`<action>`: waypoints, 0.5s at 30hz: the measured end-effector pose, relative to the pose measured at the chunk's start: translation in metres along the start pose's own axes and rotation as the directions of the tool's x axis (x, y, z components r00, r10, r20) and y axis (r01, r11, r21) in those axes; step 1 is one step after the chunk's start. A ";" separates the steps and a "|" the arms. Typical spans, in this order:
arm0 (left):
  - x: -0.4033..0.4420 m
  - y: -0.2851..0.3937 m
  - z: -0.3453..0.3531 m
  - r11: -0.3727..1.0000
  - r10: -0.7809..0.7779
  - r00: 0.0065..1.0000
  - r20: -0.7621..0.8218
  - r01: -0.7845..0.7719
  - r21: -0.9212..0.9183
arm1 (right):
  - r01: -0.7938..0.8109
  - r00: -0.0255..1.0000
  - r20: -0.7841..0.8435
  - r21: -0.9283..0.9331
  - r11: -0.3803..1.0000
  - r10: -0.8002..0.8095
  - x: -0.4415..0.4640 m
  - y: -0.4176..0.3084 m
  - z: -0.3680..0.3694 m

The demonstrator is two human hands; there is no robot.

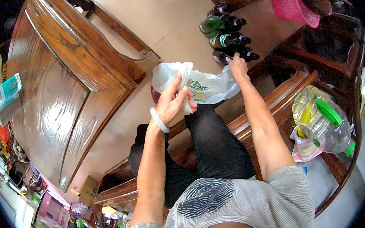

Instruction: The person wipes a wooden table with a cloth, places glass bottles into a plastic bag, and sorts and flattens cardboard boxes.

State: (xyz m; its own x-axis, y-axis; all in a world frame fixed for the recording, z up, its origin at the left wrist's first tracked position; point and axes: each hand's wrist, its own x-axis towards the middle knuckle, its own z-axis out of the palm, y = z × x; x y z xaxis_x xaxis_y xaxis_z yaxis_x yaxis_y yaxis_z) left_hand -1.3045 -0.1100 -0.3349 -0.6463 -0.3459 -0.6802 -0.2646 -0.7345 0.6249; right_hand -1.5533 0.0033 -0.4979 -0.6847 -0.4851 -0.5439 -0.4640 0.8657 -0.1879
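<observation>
While the left hand (pixel 171 103) curls its fingers on the bag (pixel 213 90), bottles (pixel 224 40) sit outside, and I cannot tell what the right hand (pixel 238 69) grips.

a thin white plastic bag (pixel 210 86) with green lettering and a touch of yellow is crumpled, bunched in the left hand (pixel 173 99) and spread toward the right hand (pixel 238 68). beyond it on the floor (pixel 170 16), dark bottles (pixel 220 56) cluster around a green bottle (pixel 213 24), necks pointing rightward.
</observation>
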 end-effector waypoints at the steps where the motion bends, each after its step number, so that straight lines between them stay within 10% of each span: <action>1: 0.001 0.000 -0.001 0.999 -0.034 0.999 -0.008 0.034 -0.041 | 0.022 1.000 -0.021 0.029 0.999 -0.022 -0.002 0.003 0.003; 15: 0.008 -0.005 -0.013 0.981 -0.196 0.981 -0.009 0.196 -0.010 | 0.235 0.949 -0.295 0.418 0.877 -0.113 -0.145 0.005 -0.085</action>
State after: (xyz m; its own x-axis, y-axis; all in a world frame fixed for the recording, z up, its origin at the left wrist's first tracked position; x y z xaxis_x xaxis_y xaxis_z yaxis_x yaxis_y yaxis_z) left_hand -1.2992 -0.1171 -0.3486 -0.5754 -0.2001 -0.7930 -0.3794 -0.7937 0.4756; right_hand -1.5041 0.0671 -0.3508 -0.7632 -0.5945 -0.2533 -0.3327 0.6975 -0.6346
